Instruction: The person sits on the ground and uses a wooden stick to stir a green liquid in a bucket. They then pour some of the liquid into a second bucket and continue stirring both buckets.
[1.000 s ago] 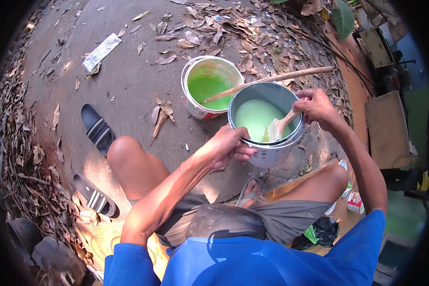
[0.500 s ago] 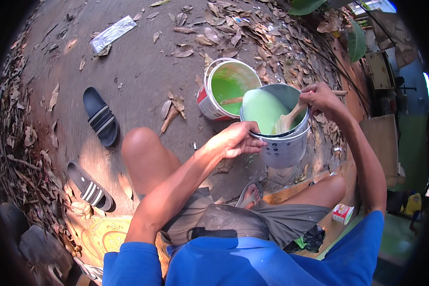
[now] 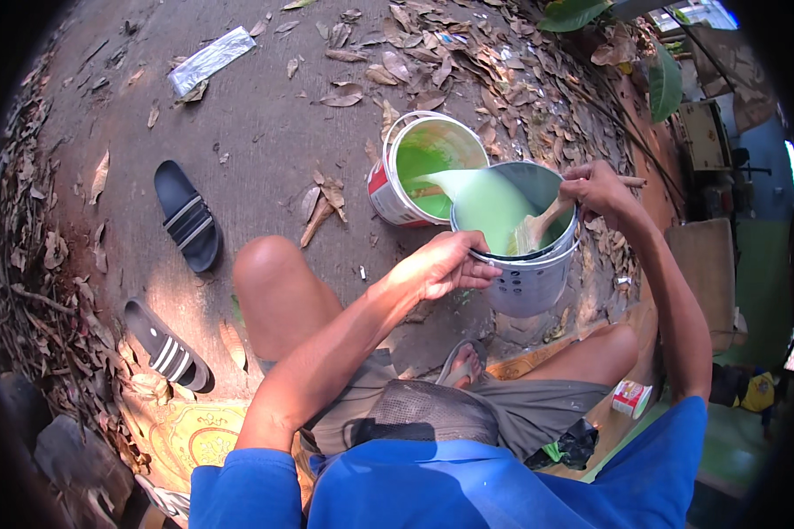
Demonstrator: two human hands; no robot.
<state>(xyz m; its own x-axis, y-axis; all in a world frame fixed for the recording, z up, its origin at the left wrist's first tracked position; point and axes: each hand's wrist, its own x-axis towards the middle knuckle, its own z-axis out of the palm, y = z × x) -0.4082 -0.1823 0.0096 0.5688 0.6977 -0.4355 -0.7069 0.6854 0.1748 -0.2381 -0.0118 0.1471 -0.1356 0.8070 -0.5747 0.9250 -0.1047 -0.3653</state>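
My left hand (image 3: 454,264) grips the near rim of a white bucket (image 3: 525,291) with a dark inside. The bucket is tilted away from me, and pale green liquid (image 3: 487,203) streams over its far-left lip into a second white bucket (image 3: 388,198) of brighter green liquid standing on the ground. My right hand (image 3: 591,189) is closed at the tilted bucket's right rim, holding the handle of a paintbrush (image 3: 534,227) whose bristles rest inside. A wooden stick (image 3: 632,182) reaches out behind my right hand, its other part in the standing bucket.
Concrete ground (image 3: 265,115) has fallen leaves and a silvery wrapper (image 3: 210,62). Two dark slides (image 3: 185,220) lie left. A patterned yellow mat (image 3: 185,432) is beneath me. A small cup (image 3: 631,397) and black bag (image 3: 573,441) are at my right; cardboard (image 3: 697,273) stands beyond.
Both hands have shifted slightly right with the held bucket, which is now tipped further toward the standing bucket; a stream of pale liquid has appeared over its lip.
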